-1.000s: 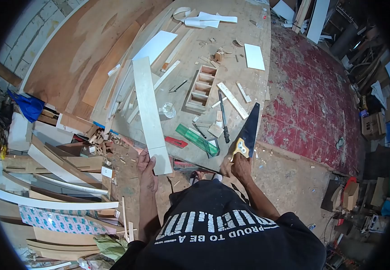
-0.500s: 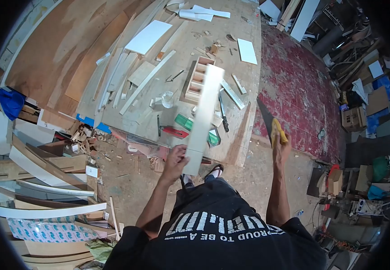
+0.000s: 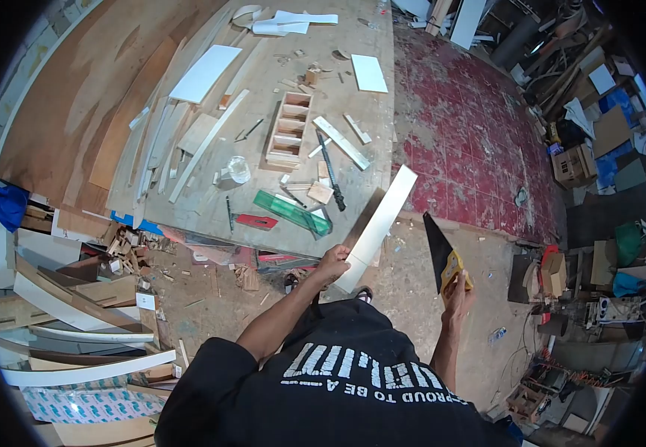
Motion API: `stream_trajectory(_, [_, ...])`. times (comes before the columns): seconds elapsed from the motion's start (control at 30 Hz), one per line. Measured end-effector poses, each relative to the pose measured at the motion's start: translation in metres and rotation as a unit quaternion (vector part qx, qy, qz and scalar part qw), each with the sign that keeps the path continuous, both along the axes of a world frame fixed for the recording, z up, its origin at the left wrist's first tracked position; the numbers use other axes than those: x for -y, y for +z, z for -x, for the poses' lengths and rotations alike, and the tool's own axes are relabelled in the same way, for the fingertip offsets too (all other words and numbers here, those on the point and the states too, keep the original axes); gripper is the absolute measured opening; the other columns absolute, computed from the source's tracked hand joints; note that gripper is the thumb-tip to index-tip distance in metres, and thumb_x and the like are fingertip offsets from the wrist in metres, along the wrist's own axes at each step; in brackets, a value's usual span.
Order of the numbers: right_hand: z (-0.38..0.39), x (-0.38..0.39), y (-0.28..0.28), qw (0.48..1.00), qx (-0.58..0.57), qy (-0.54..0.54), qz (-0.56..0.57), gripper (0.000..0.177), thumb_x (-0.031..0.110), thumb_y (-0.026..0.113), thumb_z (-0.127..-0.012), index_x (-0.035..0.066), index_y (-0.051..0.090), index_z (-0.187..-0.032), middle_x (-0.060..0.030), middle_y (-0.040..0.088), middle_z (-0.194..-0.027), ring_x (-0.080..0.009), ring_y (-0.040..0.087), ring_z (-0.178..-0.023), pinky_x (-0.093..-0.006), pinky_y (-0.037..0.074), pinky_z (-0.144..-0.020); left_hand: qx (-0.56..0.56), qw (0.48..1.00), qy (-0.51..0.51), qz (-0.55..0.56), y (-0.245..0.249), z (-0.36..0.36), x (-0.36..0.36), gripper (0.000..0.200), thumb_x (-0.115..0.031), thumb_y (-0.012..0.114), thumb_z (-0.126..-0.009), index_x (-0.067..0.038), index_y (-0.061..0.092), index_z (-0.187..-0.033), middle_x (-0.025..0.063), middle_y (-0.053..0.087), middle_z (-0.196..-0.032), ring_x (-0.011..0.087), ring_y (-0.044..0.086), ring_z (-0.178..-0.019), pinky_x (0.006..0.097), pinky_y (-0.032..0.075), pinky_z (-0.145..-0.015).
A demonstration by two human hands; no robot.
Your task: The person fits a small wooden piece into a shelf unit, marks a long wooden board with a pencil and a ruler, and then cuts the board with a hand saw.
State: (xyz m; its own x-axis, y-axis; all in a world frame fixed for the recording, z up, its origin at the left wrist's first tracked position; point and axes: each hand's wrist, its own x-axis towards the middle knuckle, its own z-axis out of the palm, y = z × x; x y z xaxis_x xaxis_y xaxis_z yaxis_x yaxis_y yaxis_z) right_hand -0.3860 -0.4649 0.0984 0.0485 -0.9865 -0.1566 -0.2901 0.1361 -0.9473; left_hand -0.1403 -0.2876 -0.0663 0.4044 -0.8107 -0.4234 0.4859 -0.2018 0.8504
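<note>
My left hand (image 3: 333, 264) is closed on the near end of a long pale wooden board (image 3: 384, 220), which slants away to the right past the workbench edge. A thin line crosses the board close to my fingers. My right hand (image 3: 457, 295) grips the yellow handle of a handsaw (image 3: 442, 257), its dark blade pointing up and forward, apart from the board. On the workbench (image 3: 211, 223), near the board, lie a green transparent plastic piece (image 3: 291, 213), a red tool (image 3: 256, 221) and a dark slender tool (image 3: 331, 175).
A small wooden box with compartments (image 3: 289, 130) stands on the bench beside a clear cup (image 3: 238, 170). White panels and wood strips (image 3: 211, 141) lie further left. Curved offcuts (image 3: 84, 298) are stacked at lower left. A worn red surface (image 3: 457, 134) spans the right.
The board has swung from nearly upright over the bench to a rightward slant beyond its edge. The saw has dropped slightly and its blade faces me more. My view has shifted right.
</note>
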Motion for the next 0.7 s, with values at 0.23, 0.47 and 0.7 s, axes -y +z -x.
stream_trajectory(0.23, [0.07,0.018,-0.043,0.998,-0.024,-0.02,-0.063,0.027,0.033,0.061,-0.097,0.007,0.064,-0.088,0.0041,0.049,-0.058,-0.0046,0.043,-0.048,-0.0224,0.032,-0.045,0.047,0.983,0.09,-0.153,-0.069,0.042,0.028,0.042,0.01,0.055,-0.071,0.001,0.055,-0.112,0.0111,0.067,-0.093,0.018,0.064,-0.082,0.0297,0.051,-0.07])
stream_trajectory(0.47, [0.109,0.044,-0.066,0.99,-0.051,0.063,-0.115,0.043,0.036,0.061,-0.097,-0.003,0.065,-0.112,-0.0023,0.061,-0.085,-0.009,0.052,-0.073,-0.0248,0.043,-0.063,0.243,0.916,0.142,-0.286,-0.106,0.054,0.056,0.024,-0.004,0.068,-0.076,-0.003,0.068,-0.101,0.0085,0.068,-0.084,0.0215,0.063,-0.076,0.0329,0.051,-0.072])
stream_trajectory(0.7, [0.114,0.072,-0.048,0.988,-0.013,0.091,-0.128,0.027,0.035,0.06,-0.098,0.009,0.063,-0.09,0.0063,0.049,-0.066,-0.0021,0.044,-0.056,-0.0198,0.034,-0.048,0.399,0.829,0.081,-0.382,-0.039,0.054,0.082,0.032,-0.005,0.068,-0.08,-0.006,0.067,-0.112,0.0145,0.067,-0.103,0.0306,0.062,-0.1,0.04,0.052,-0.082])
